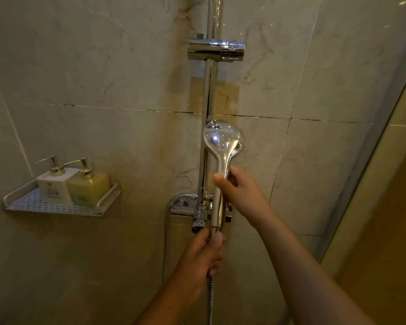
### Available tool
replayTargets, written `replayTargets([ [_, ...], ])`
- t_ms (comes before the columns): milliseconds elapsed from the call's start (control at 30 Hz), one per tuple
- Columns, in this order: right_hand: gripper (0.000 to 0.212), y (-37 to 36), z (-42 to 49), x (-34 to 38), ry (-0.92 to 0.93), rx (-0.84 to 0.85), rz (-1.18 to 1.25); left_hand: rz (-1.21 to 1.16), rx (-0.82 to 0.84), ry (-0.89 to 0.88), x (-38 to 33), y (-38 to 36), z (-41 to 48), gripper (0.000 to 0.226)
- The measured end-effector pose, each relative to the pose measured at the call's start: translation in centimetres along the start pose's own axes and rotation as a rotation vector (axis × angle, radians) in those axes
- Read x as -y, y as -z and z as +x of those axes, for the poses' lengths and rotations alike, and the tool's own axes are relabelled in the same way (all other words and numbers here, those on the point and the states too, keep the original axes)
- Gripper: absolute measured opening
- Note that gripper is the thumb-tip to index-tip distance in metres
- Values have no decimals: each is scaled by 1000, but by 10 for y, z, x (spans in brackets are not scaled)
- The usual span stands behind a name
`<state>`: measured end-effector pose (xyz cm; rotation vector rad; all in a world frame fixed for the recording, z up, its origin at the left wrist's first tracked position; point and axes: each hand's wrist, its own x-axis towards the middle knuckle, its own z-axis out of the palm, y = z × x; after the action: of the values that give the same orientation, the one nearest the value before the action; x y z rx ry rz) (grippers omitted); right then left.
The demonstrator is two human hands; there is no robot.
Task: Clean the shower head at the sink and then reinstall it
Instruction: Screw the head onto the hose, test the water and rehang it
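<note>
Well left of rail (215,15): shelf (56,208) w/ 2 pump bottles (54,184). Hose (166,221) just left of rail. L hand (202,259) grip clamped on hose end. Shower head (223,141) upright in front of rail, below holder (216,49), hiding part of mixer (198,215). R hand (240,191) grip clamped on its handle. Glass door (384,184) right of rail.

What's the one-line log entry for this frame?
right hand: grips shower head handle | left hand: grips hose at handle base | rail holder: empty | phase: hose joint, attaching or detaching unclear
</note>
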<state>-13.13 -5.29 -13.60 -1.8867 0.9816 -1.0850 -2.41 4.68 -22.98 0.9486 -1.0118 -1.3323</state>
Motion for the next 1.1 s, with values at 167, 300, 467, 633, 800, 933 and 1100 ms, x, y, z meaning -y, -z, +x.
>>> replayTargets([
  [167,46,14,1,10,-103,368,831,-237,237,-26,-13,6,2,37],
  [300,39,19,2,4,6,411,871,-194,271,-62,-20,4,4,38],
  [467,30,21,5,3,-24,328,618,-41,117,-59,-13,4,0,31],
  [633,40,15,6,6,-127,211,358,93,11,-49,-3,6,-2,35],
  [800,27,4,2,10,-85,58,78,122,-32,-27,-1,4,-3,37],
  [933,43,7,-1,7,-20,214,387,-111,143,4,-12,8,-4,40],
  [1100,67,19,4,4,-41,775,983,-428,518,59,-16,8,-4,32],
])
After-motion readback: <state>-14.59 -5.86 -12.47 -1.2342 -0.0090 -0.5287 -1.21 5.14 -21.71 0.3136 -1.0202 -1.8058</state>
